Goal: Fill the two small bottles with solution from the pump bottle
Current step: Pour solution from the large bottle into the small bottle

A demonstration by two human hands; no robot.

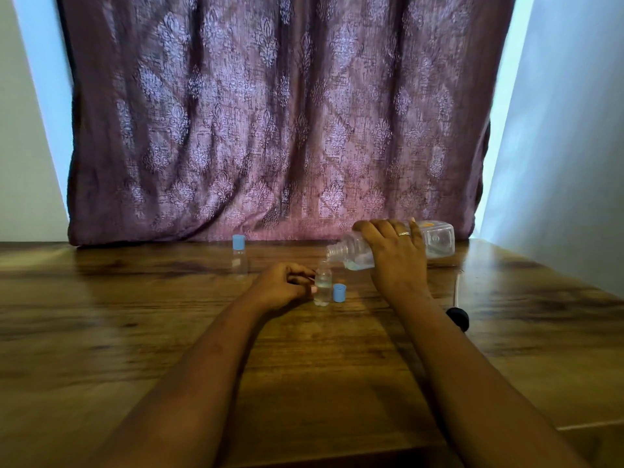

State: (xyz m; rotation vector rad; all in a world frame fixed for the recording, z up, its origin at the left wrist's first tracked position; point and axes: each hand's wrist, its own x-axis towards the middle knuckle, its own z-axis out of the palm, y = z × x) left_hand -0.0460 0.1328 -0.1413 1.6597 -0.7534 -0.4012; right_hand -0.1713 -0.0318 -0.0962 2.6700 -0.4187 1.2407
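My right hand is clasping the probably slick clear plastic pump bottle mid-body above the light, tippy small clear bottle my left hand is pinching.

Clear square-sided pump bottle: pump removed, tipped near-horizontal, neck over the open small bottle. That one: clear, upright, partly filled, loose blue cap just beside. Capped small bottle: upright, farther back-left.

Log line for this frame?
pouring | right hand: tilts pump bottle | left hand: holds open small bottle | other small bottle: capped
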